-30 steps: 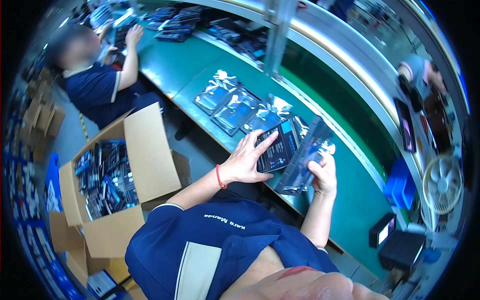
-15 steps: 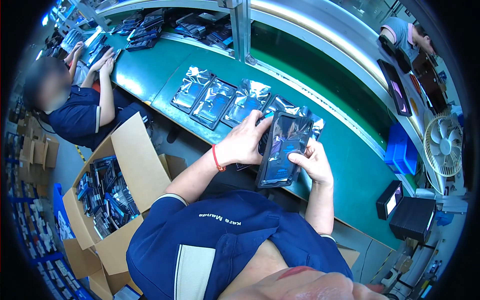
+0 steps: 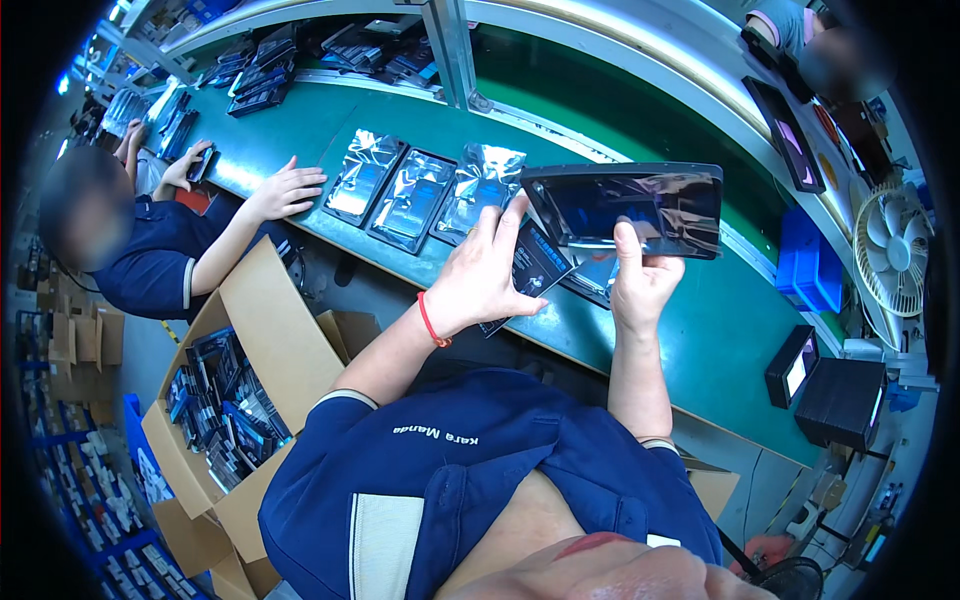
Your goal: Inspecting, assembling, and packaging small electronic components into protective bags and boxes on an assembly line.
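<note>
My right hand grips a black plastic tray with a shiny film pouch lying in it, raised and tilted above the table. Its thumb presses on the pouch. Close to its left, my left hand holds a flat dark box with blue print, the thumb in front and fingers along the upper edge. Beyond the hands, a row of silver pouches in black trays lies on the green table: a left one, a middle one and a right one. Another tray is partly hidden beneath.
An open carton full of dark boxes stands at my left. A co-worker's hand rests on the green table near the row. A blue bin, a white fan and a black box are at the right.
My right hand has turned the tray sideways and lifted it away, baring the dark box in my left hand. The co-worker's hand has come down on the table beside the row.
</note>
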### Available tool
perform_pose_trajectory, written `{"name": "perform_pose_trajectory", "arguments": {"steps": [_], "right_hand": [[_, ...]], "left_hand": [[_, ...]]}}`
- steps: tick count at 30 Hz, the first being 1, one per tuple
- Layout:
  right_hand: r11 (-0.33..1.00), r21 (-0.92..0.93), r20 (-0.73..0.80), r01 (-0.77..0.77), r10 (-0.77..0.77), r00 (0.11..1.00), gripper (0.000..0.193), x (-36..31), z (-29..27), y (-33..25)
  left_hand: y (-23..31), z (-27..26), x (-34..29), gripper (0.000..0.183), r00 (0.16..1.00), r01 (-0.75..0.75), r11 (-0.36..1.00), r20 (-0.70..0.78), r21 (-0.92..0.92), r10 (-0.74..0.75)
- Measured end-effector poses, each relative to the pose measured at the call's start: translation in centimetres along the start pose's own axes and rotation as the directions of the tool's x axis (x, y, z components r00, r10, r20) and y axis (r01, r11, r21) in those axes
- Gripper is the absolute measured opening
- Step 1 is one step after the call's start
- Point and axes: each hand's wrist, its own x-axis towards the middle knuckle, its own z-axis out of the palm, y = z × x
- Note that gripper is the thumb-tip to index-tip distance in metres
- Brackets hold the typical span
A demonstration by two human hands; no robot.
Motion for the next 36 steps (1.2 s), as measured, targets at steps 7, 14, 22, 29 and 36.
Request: {"name": "perform_pose_trajectory", "arguments": {"steps": [7, 14, 22, 29, 36], "right_hand": [[0.989, -0.13, 0.063, -0.072, 0.081, 0.995, 0.008, 0.0, -0.8, 0.0], [0.974, -0.195, 0.028, -0.115, 0.122, 0.992, 0.013, 0.2, -1.4, -1.1], [0.944, -0.222, 0.049, -0.243, 0.26, 0.964, 0.012, 0.8, -1.8, -2.1], [0.91, -0.159, 0.048, -0.383, 0.395, 0.917, 0.015, 0.9, -1.3, -2.2], [0.924, -0.075, 0.106, -0.374, 0.381, 0.919, 0.032, 0.0, 0.3, 0.9]], "left_hand": [[-0.3, -0.2, -0.3, 0.113, 0.998, 0.022, 0.989, -0.06, 0.148, -0.013], [0.0, 0.1, -0.2, 0.111, 0.993, -0.023, 0.983, -0.111, 0.181, 0.043], [-0.2, 0.5, -0.7, 0.114, 0.993, -0.068, 0.988, -0.087, 0.139, 0.08], [0.1, 0.5, -0.7, 0.112, 0.985, -0.134, 0.976, -0.087, 0.169, 0.15], [0.4, 1.3, -0.4, 0.111, 0.982, -0.038, 0.986, -0.177, 0.164, 0.067]]}}
